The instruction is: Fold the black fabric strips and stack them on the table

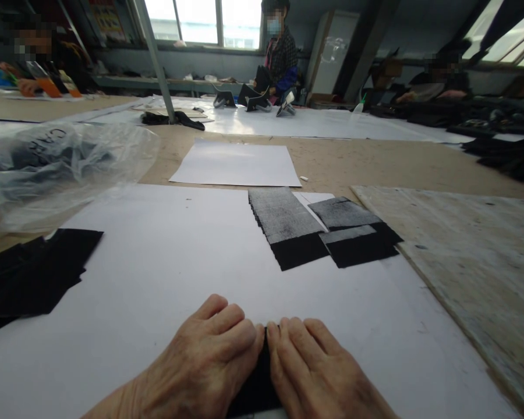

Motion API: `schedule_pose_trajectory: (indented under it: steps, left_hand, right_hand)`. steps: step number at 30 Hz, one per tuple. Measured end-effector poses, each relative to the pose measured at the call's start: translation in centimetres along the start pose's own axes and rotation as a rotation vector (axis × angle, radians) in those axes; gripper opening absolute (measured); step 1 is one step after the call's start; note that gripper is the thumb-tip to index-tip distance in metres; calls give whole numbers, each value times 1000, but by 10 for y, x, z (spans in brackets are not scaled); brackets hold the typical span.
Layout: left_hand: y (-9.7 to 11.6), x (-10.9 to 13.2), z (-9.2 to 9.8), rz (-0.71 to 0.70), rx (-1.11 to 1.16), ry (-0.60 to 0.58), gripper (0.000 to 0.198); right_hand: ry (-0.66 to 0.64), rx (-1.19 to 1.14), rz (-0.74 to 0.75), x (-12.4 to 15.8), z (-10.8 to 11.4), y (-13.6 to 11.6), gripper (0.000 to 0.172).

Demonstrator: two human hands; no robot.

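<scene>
My left hand (209, 358) and my right hand (314, 372) lie side by side at the near edge of a big white sheet (157, 273). Their fingers are curled down and pressed onto a black fabric piece (257, 387) that shows only in the gap between them. Farther out on the sheet lie two stacks of black and grey fabric pieces, one (288, 227) in the middle and one (353, 233) to its right. A loose pile of black fabric pieces (30, 276) lies at the left.
A crumpled clear plastic bag (56, 163) sits at the far left. A smaller white sheet (238, 163) lies farther back, and a worn board (471, 262) at the right. A seated person (279, 55) works at the far end beside dark pieces (257, 102).
</scene>
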State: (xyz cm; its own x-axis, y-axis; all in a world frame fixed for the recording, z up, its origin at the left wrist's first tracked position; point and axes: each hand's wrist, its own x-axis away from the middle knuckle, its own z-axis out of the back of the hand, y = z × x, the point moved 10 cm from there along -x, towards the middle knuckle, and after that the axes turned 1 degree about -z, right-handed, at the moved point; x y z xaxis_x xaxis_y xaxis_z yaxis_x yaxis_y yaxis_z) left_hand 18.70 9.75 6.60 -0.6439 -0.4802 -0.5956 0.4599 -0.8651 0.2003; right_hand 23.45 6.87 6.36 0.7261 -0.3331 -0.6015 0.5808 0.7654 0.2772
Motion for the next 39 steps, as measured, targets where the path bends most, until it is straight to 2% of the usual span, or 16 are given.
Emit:
schedule_pose_trajectory:
  steps: [3,6,10,15,17,21,24,29,34,39]
  left_hand:
    - [-4,8,6,0,31,-62,24]
    - [-10,17,13,46,42,-75,21]
    - [-10,21,10,53,38,-114,22]
    - [-7,17,5,32,9,-109,24]
    - [-5,16,7,17,18,-57,29]
    - [-5,15,8,30,65,5,41]
    - [-7,13,11,62,77,-11,47]
    - [-13,25,15,77,87,-138,34]
    - [-22,39,33,139,110,-24,25]
    - [-18,42,25,113,65,-46,27]
  right_hand:
    - [3,-12,1,0,0,1,26]
    - [-17,-8,6,-1,0,4,29]
    - [-57,39,31,-3,0,4,30]
    - [-95,62,82,-8,-1,2,30]
    - [-132,14,71,-14,-6,1,31]
    - [22,-64,-79,-26,-2,3,33]
    - [83,-113,-58,-29,-5,-7,26]
    - [40,-148,0,-24,-12,-11,17]
    - [2,-173,27,-20,-13,-8,21]
    - [-27,-187,40,-21,-13,-7,21]
